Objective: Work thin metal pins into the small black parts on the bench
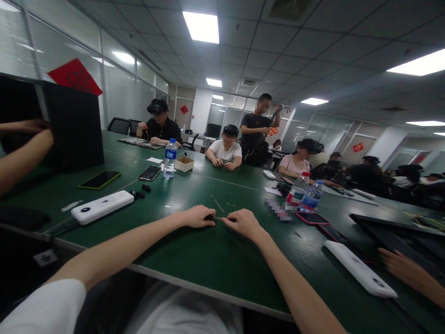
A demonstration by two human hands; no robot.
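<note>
Under bright ceiling lamps [201, 27], one long green table [194, 253] fills much of the room, and other people are seated around it. Near its front edge, both hands of the person are low over the surface and close together, probably because the table gives a steady support for such small things. Left hand [198, 216] is closed around a small dark thing [210, 217], mostly covered by the fingers, so its kind I cannot tell. From it a thin pale piece [218, 218] reaches to the right hand [243, 222], whose thumb and forefinger seem to pinch the other end; held from two sides, it likely cannot turn away. White device [102, 206], green-edged phone [100, 180] and little black pieces [146, 188] lie to the left, perhaps so that the arms do not push them, while a bottle [170, 160] stands upright beside an open box [184, 163], farther away
</note>
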